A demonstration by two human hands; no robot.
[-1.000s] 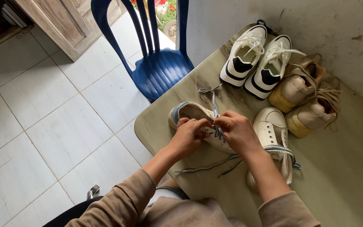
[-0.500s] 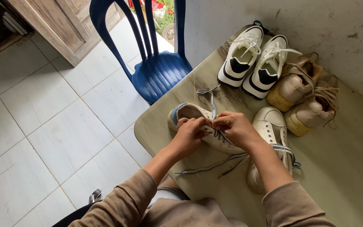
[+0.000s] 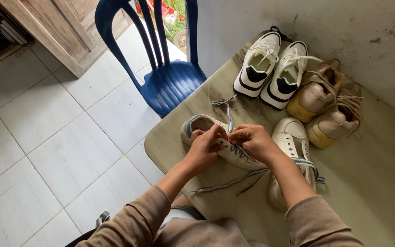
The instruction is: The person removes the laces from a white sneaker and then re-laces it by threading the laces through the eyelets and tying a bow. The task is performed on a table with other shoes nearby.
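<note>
Both hands, L (image 3: 205, 147) & R (image 3: 254, 142), pinch the blue-grey lace (image 3: 227, 114) on the white sneaker (image 3: 206, 126) at table (image 3: 380, 183) edge, nr blue chair (image 3: 172, 82). Lower eyelets threaded; top ones left, I'd say. Its mate (image 3: 293, 142) beside looks unlaced.

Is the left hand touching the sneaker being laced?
Touching. The head view shows the left hand gripping the white sneaker at its eyelets, fingers pressed on it.

floor (image 3: 46, 137): pale square tiles, grey grout | wall (image 3: 344, 23): off-white plaster, scuffed, along table's far edge | table (image 3: 380, 183): olive-beige top, stained, rounded near-left corner | blue plastic chair (image 3: 170, 77): slatted back, just off table's left edge | wooden door (image 3: 65, 27): top left | light: daylight through the doorway behind the chair
</note>
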